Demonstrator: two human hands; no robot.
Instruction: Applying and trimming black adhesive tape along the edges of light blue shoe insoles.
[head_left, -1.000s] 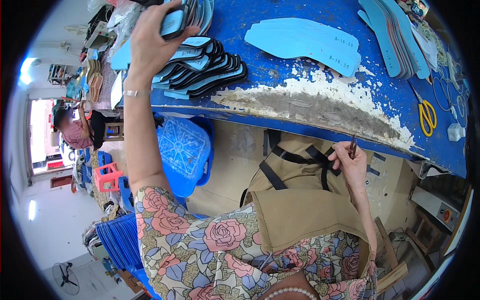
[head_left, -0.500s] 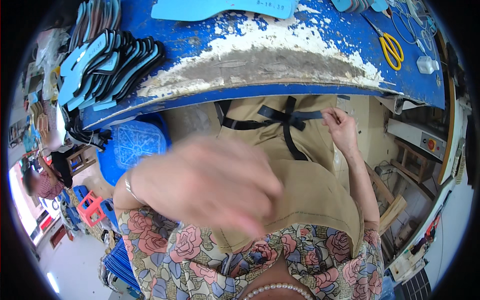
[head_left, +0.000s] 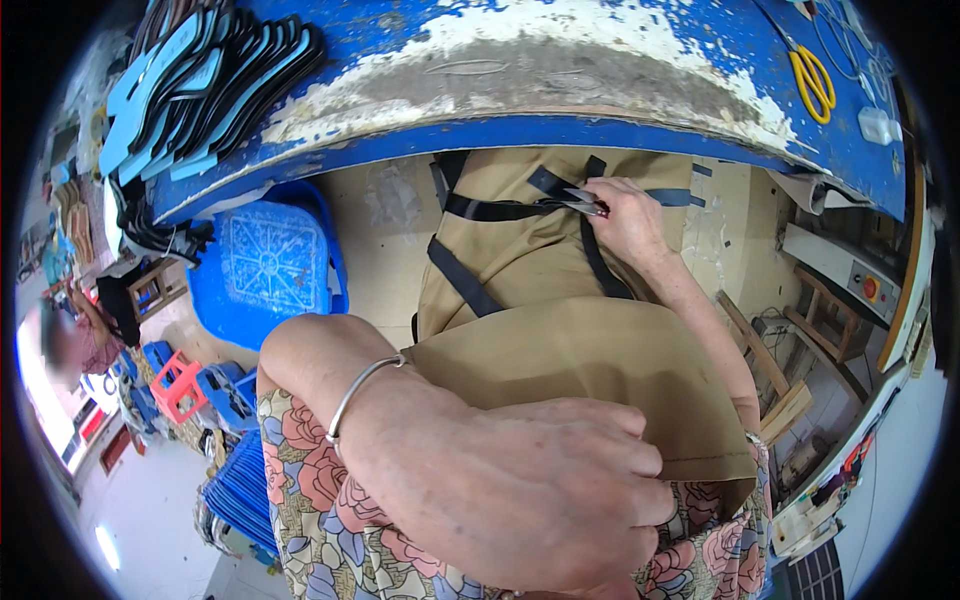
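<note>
Your small pointed snips (head_left: 582,199) sit just in front of the tabletop (head_left: 500,132)'s near edge, right of its middle, over your lap; your right hand (head_left: 625,218) has its grip closed around them, points turned left. Your left hand (head_left: 520,485) is curled in front of your chest, knuckles up, and I cannot tell whether its grip holds anything. The points lie right by the black strap (head_left: 485,210) across your tan apron (head_left: 560,345), so a careless squeeze or a leftward push could nick the strap or catch the cloth. Lifting straight up could knock your knuckles on the near edge, since that hand is close to it. If your grip loosened, the snips could slide down the folds toward the floor. At the near edge's left end, the stack of blue insole-shaped pieces (head_left: 215,95) leans in a fan, and a wide sweep of your left arm could topple it; the blue plastic stool (head_left: 265,262) crowds the space below that end. Toward the right edge lie yellow-handled scissors (head_left: 812,85) and a small translucent bottle (head_left: 880,126). Your roomiest path runs over the worn middle stretch between stack and scissors.
</note>
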